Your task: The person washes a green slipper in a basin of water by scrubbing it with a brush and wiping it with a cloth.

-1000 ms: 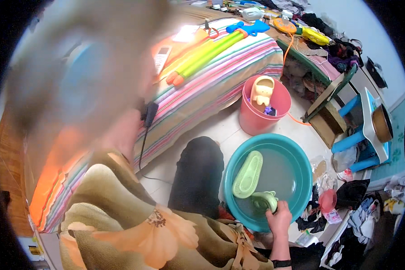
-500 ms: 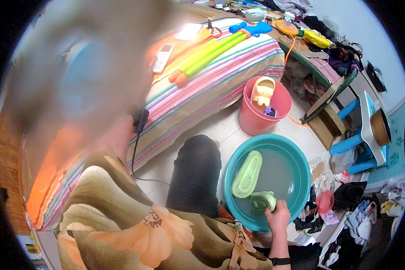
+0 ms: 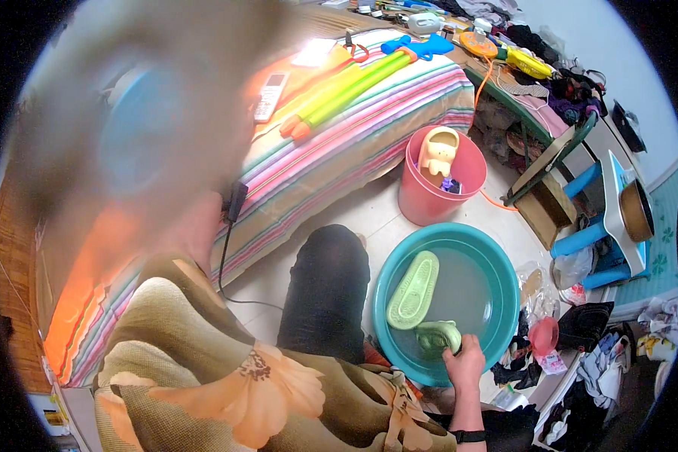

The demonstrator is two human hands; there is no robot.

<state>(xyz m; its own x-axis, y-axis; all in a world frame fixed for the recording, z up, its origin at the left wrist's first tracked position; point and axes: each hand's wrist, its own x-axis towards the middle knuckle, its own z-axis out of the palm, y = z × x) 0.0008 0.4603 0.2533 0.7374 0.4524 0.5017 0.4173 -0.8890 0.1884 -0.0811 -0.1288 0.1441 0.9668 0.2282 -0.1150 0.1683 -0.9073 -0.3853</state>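
Observation:
At the near right side of a teal basin (image 3: 511, 301), my right hand (image 3: 467, 361) is closed on the edge of a light green slipper (image 3: 438, 337). That slipper lies low in the cloudy water. A second green slipper (image 3: 414, 290), long and textured on its upper face, rests beside it to the left. A large brown-grey blur hides most of what is on my left. Below it a patch of skin (image 3: 200, 237) shows, seemingly my left arm near a black piece with a cord (image 3: 236, 202). The fingers of my left hand are hidden.
Behind the basin stands a pink bucket (image 3: 423, 197) holding a cream slipper (image 3: 439, 151). A striped bed cover (image 3: 309, 181) bears a green and blue toy (image 3: 361, 90) and a white remote (image 3: 271, 96). Right are a blue-legged stool (image 3: 618, 218) and scattered clothes (image 3: 603, 373).
The view has shifted very slightly. My right hand stays at the basin's edge with the slipper in nearly the same spot.

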